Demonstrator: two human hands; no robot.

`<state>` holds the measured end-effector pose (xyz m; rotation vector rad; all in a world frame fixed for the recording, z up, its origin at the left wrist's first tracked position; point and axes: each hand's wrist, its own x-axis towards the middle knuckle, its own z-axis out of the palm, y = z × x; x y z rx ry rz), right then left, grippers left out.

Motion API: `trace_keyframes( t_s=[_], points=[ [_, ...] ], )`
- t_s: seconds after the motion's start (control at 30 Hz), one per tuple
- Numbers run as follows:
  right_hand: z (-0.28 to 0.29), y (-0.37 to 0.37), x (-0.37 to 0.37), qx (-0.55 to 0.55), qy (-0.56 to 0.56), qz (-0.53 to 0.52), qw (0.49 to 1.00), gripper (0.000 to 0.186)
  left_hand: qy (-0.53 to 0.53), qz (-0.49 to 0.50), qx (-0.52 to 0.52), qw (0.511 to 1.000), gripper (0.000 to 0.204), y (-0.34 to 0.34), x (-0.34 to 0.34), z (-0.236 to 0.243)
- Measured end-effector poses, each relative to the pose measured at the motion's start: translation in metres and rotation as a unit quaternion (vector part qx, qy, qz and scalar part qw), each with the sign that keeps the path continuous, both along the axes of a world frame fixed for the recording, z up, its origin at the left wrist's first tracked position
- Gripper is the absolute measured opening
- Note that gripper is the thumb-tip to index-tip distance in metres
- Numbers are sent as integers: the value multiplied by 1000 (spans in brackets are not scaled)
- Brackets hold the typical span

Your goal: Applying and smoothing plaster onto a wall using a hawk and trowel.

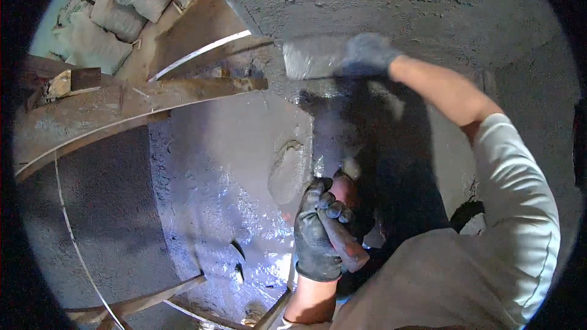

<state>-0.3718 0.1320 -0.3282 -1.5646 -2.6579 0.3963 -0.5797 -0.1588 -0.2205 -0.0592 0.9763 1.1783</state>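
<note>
My right hand [370, 55], in a dark glove, is stretched up and forward. It is closed on a flat, shiny rectangular plastering trowel [309, 59], whose blade lies against the wet grey plaster [379, 0]. The hand covers the trowel's handle. Lower down, near my body, my left hand [321, 229], gloved too, has its fingers wrapped round a worn wooden handle [342, 241]. In line with that handle is a mound of wet grey mortar [288, 173], seemingly on a trowel blade. Beside the fingers shows a reddish rounded thing [344, 189] I cannot make out.
Several filled sacks [119, 15] lie at the upper left. A mortar-smeared wooden board [134, 101] crosses the left side, with a wood block [85, 78] on it. A pale cord [73, 238] and wooden bars [140, 299] are lower left. Wet, shiny grey surface [220, 208] spreads beside my left hand.
</note>
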Motion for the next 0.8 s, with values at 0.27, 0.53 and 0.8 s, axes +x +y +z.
trace_keyframes(
  t_s=[0.27, 0.53, 0.8],
  points=[
    [-6, 17, -62, -49, 34, -70, 996, 35, 20, 51, -113, 992, 18, 1, 11, 4],
    [41, 0, -6, 2, -17, -95, 995, 28, -33, 10, -53, 998, 19, 4, 4, -9],
    [28, -35, 94, 71, -16, -163, 984, 14, -124, 76, -82, 986, 17, 7, -9, -3]
  ],
)
